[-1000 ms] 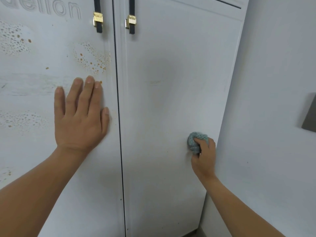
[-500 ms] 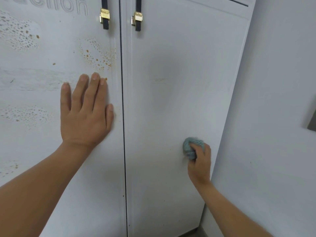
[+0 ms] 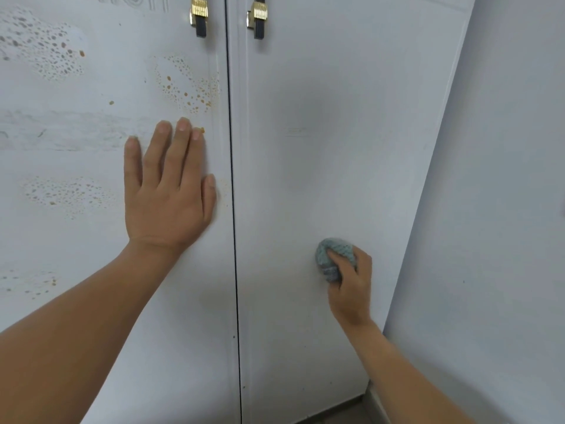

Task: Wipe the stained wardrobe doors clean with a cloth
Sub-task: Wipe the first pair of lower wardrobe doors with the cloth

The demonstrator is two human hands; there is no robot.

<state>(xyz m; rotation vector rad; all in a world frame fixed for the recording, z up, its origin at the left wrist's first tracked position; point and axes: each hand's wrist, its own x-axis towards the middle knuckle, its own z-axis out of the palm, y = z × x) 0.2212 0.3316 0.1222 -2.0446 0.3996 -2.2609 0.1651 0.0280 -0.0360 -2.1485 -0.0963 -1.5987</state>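
Nearest the camera, 2 bare forearms reach forward from the bottom edge. The right hand [image 3: 351,280] is clenched around a small balled-up grey-green knitted cloth [image 3: 334,255], and the wad is pressed against the lower part of the plain white right wardrobe door [image 3: 321,117], well below its handle and nearer the door's outer edge than the centre seam. The left hand [image 3: 168,191] holds nothing: its grip is released, palm flat and fingers spread on the white left wardrobe door [image 3: 91,270], just beside the dark vertical gap between the 2 doors, apparently bracing it shut.

The cloth is judged to be soft, light and easily squashed; bunched as it is, only a small face meets the panel, so firm pressure from the fingertips behind the wad would be needed, and it could be reopened for a wider pass. It looks unlikely to slip from the fist.

Further up, the left door carries several patches of orange-brown speckled stains [image 3: 186,84], one just above the left fingertips, others toward the left edge, plus a pale horizontal smear at finger height. The right door shows only a faint mark near mid-height. By this judgement, most of the work lies on the left door.

At the top, 2 dark strap handles with gold clasps [image 3: 198,13] flank the seam. A plain grey wall [image 3: 504,179] stands to the right.
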